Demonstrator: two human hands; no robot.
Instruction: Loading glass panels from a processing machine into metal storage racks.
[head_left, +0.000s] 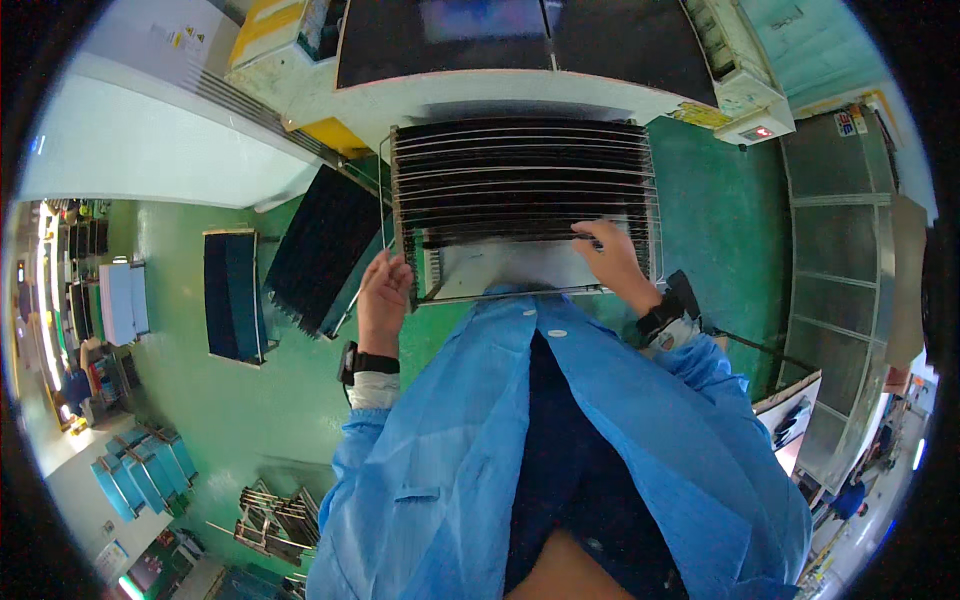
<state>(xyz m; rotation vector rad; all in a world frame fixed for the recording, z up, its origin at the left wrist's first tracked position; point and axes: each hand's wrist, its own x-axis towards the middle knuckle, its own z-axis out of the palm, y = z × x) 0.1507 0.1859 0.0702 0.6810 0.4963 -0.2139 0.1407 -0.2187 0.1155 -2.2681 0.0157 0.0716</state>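
In front of me stands a wire rack (652, 200) holding several thin black panels (520, 180) in a row, set on edge between pale wires. The panels fill its far part, while a pale surface shows through the near part. At the rack's left side, the fingers of my left hand (384, 290) curl around the lower end of a thin metal rod (383, 195). My right hand (612, 258) reaches over the rack's near right part. Its thumb and fingers pinch the nearest black panel close to its right end; the fingertips are partly hidden.
A white machine (480, 95) with a dark top stands beyond the rack. Racks of dark panels (325, 245) rest on the green floor to the left, with a bundle of metal frames (275, 520) at lower left. A grey metal cabinet (840, 260) stands on the right.
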